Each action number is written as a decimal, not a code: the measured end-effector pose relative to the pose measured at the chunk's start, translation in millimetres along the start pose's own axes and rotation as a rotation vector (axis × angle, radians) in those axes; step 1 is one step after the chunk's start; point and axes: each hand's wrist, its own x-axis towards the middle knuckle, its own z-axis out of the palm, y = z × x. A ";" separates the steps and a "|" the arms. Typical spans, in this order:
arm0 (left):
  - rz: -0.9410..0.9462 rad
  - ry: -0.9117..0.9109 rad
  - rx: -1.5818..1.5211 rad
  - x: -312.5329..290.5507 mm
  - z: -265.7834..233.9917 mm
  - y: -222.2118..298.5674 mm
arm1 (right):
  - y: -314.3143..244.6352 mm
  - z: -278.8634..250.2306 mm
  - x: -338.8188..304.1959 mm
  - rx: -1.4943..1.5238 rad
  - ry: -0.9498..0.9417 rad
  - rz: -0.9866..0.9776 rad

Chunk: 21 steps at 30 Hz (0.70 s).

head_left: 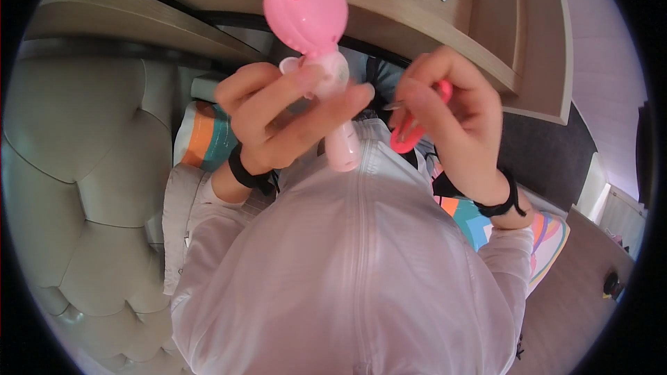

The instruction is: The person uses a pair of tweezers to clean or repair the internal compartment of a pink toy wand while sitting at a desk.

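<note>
My left hand (288,114) grips a pink plastic toy wand (313,21) by its pale middle, held upright in front of my chest. Its rounded pink head points up and the light pink handle (343,147) hangs down below my fingers. My right hand (448,107) is closed on a small tool with a bright pink handle (406,139); a thin metal tip shows near my fingertips, pointing toward the wand. Both wrists wear black bands. My pale zipped jacket (347,264) fills the lower middle of the view.
A tufted beige padded surface (76,167) is at the left. A wooden shelf unit (445,28) with a paper label spans the top. Colourful striped fabric (208,139) lies beneath my arms, and a wooden surface (577,271) is at the lower right.
</note>
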 end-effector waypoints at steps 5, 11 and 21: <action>-0.092 0.022 0.096 -3.1 8.4 7.9 | 4.1 3.0 -5.6 -0.025 -0.010 -0.110; -0.119 -0.139 0.312 2.0 7.1 14.6 | 14.9 6.2 -7.9 -0.300 0.083 -0.289; -0.178 -0.199 0.099 8.5 -4.3 13.5 | 31.7 9.1 -2.0 -0.643 0.050 -0.585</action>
